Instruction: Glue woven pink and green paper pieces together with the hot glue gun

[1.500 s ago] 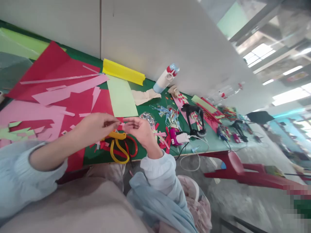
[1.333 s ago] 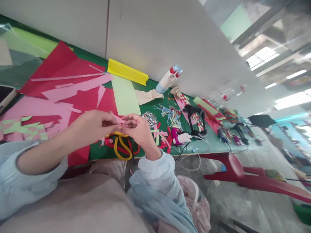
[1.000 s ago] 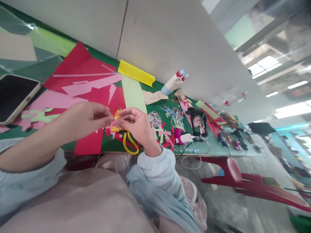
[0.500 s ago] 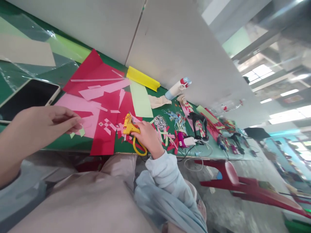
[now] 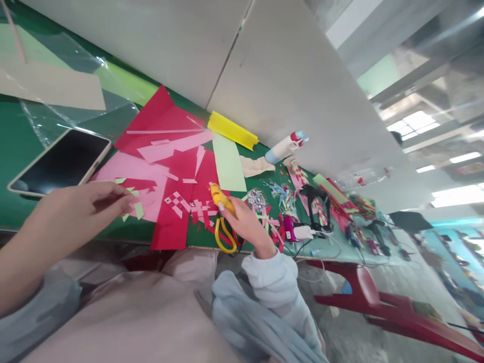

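My right hand is wrapped round a yellow glue gun, tilted over the red paper. Just below it, yellow scissor handles show near the table's front edge. At the left, my left hand pinches a small paper piece with light green and pink strips, partly hidden by the fingers. Pink paper lies under that hand. Between the hands, a small woven pink-and-red paper fish rests on red paper. A second small woven piece lies beside the glue gun.
A phone lies behind my left hand. Along the wall are a yellow folded strip and a white bottle. To the right are a bag of small shiny bits, paper scraps, a purple glue gun and cables.
My right hand has turned the glue gun, lifting it off the scissor handles. My left hand still pinches the paper piece, with more green strip showing. The camera view has shifted slightly.
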{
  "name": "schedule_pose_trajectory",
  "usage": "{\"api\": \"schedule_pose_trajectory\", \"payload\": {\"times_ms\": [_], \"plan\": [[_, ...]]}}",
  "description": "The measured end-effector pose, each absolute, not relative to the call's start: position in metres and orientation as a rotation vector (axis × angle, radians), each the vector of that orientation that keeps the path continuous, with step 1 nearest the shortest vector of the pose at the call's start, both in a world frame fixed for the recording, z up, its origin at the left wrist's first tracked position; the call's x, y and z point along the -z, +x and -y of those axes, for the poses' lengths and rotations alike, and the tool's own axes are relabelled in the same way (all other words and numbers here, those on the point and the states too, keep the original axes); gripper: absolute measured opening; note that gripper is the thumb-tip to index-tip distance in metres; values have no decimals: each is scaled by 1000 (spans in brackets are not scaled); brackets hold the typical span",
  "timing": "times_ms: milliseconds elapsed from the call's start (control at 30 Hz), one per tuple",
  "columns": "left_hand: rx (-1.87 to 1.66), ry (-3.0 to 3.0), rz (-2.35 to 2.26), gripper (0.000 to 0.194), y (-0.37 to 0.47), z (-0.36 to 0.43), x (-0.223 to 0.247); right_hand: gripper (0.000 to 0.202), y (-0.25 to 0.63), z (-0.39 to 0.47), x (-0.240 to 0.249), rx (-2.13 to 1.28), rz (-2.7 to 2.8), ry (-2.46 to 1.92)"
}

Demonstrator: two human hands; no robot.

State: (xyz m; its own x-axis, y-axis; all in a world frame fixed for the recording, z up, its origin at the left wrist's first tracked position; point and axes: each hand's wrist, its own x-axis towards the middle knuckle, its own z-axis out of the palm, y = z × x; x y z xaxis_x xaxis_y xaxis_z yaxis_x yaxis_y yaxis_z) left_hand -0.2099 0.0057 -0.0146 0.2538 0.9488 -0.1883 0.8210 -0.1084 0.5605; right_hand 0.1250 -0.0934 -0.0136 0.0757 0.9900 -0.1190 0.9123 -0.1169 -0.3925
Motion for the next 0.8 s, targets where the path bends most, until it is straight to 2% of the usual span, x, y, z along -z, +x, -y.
{"api": "schedule_pose_trajectory", "payload": {"times_ms": [133, 367, 667, 800], "plan": [[-223, 1817, -1582, 46, -215, -13, 27, 28, 135, 101, 6, -545, 1552, -1951], [-104, 1775, -1483, 48, -214, -18, 35, 37, 115, 110, -6, -1184, 922, -1555], [52, 2071, -1433, 36, -166, 8, 49, 56, 84, 126, 11, -1412, 845, -1606], [38, 2139, -1567, 43, -162, 16, 52, 55, 68, 131, 26, -1485, 875, -1635]]}}
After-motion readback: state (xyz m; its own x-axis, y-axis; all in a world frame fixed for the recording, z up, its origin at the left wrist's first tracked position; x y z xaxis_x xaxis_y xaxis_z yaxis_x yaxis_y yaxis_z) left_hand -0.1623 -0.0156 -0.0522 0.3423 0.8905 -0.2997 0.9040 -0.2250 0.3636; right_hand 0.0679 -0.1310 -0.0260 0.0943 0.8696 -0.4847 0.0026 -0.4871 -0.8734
